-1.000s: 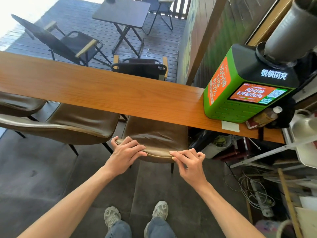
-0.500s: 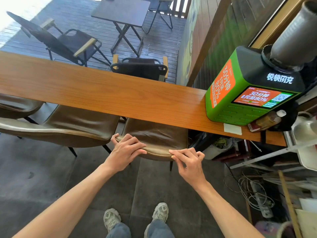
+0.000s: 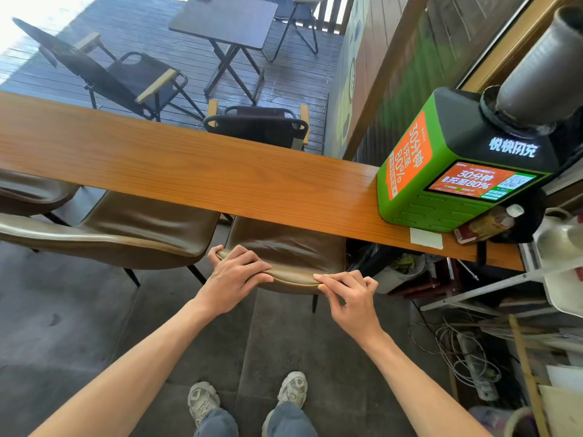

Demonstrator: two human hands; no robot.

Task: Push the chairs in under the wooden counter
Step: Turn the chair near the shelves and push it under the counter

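Note:
A brown leather chair (image 3: 290,250) stands partly under the long wooden counter (image 3: 195,171), its seat hidden beneath the top. My left hand (image 3: 235,275) grips the left part of its backrest rim, fingers curled over the top. My right hand (image 3: 350,294) holds the right part of the same rim with the fingertips. A second brown chair (image 3: 126,228) stands to the left, its backrest out from the counter. A third chair (image 3: 28,190) shows at the far left edge.
A green charging station (image 3: 457,171) sits on the counter's right end, with a bottle (image 3: 495,220) beside it. Shelving, cables and a power strip (image 3: 473,364) crowd the floor at right. Beyond the counter are black folding chairs (image 3: 132,77) and a small table (image 3: 227,20).
The chair under my hands has slid slightly further under the counter. Both hands kept their hold on the backrest rim.

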